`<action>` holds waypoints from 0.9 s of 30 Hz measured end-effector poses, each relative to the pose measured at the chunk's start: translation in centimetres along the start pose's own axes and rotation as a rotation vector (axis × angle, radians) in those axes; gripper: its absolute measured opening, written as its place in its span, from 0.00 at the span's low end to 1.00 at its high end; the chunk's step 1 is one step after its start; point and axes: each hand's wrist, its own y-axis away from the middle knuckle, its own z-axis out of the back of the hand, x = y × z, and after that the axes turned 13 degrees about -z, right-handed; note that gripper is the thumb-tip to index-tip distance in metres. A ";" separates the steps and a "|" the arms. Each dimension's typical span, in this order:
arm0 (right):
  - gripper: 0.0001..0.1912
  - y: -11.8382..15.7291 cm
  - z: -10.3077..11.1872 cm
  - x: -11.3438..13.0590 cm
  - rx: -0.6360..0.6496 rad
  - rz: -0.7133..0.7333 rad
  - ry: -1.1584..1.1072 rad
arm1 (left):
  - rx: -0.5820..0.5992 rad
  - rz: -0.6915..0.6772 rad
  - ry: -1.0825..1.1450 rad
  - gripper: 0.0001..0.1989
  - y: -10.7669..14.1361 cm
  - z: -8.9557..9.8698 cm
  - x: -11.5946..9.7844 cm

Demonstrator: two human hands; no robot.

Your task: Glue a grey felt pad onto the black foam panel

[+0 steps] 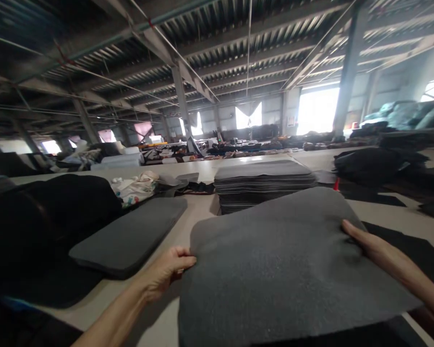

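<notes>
Left hand (177,262) and right hand (374,246) are holding a grey sheet (267,274) over the table (197,207).
The left is pinching the side edge; the right is gripping the opposite side, where the material is puckering, so a gentler, even pull would likely flatten it. The far edge is rising in front of the layered stack (264,185), probably needing care against snagging; a bare strip is running between sheet and grey pad (130,236).
</notes>
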 end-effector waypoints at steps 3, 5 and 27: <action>0.27 0.5 1.2 -1.1 0.011 -0.142 -0.029 | -0.063 -0.054 0.083 0.24 -0.8 -1.3 0.6; 0.27 1.3 1.5 -1.7 0.021 -0.181 -0.095 | -0.086 -0.096 0.170 0.28 -1.2 -2.5 0.8; 0.31 3.0 2.6 -6.8 -0.275 -0.026 0.382 | -0.170 -0.271 -0.171 0.30 -6.7 -6.2 6.0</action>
